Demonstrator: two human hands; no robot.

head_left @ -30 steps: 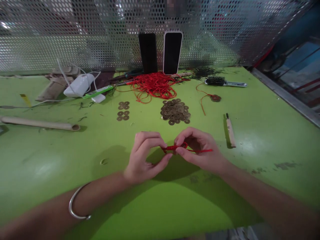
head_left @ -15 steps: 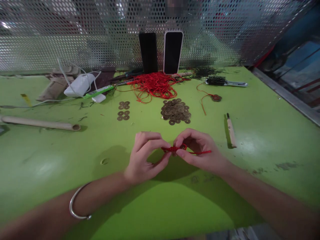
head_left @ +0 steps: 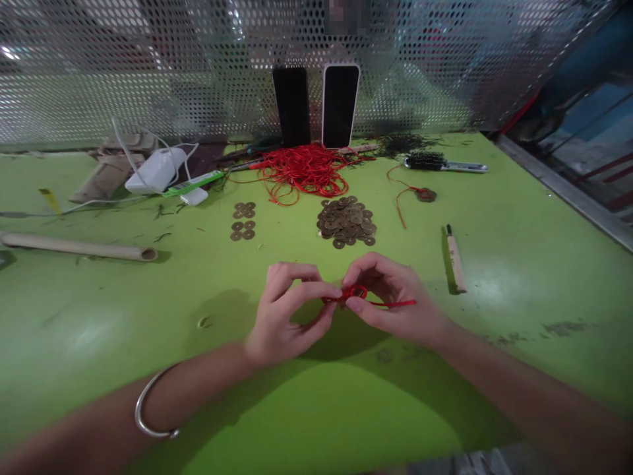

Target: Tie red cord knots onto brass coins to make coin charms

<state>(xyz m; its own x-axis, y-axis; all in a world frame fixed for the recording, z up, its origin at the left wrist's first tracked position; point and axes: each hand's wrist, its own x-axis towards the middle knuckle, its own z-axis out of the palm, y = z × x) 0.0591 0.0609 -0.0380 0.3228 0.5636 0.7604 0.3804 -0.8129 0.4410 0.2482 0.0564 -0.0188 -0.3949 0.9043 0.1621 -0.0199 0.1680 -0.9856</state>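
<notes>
A silver bangle [head_left: 151, 415] is worn on the left forearm, nearest the camera. Above the middle of the green table [head_left: 99, 316], a short red cord [head_left: 353, 295] is pinched between the two hands: the left hand [head_left: 284, 316] is closed on its left end with thumb and forefinger, and the right hand [head_left: 395, 303] is closed on the knotted loop, with a loose tail of cord laid across the right palm.

Just to the right of the hands, a pale stick-like tool [head_left: 455, 260] is laid on the table. Further back, a pile of brass coins [head_left: 347, 221] is seen, with a smaller group of coins [head_left: 243, 220] set out in rows to its left. A bamboo tube [head_left: 79, 247] is laid far to the left.

Behind the pile, a tangle of red cord [head_left: 301, 170] is heaped; beside it to the right a coin on a red string [head_left: 420, 193] and a hairbrush [head_left: 442, 162] are placed. To the left a white charger with cable [head_left: 155, 169] is found. Two phones [head_left: 316, 105] are propped upright against the perforated metal screen [head_left: 123, 72].
</notes>
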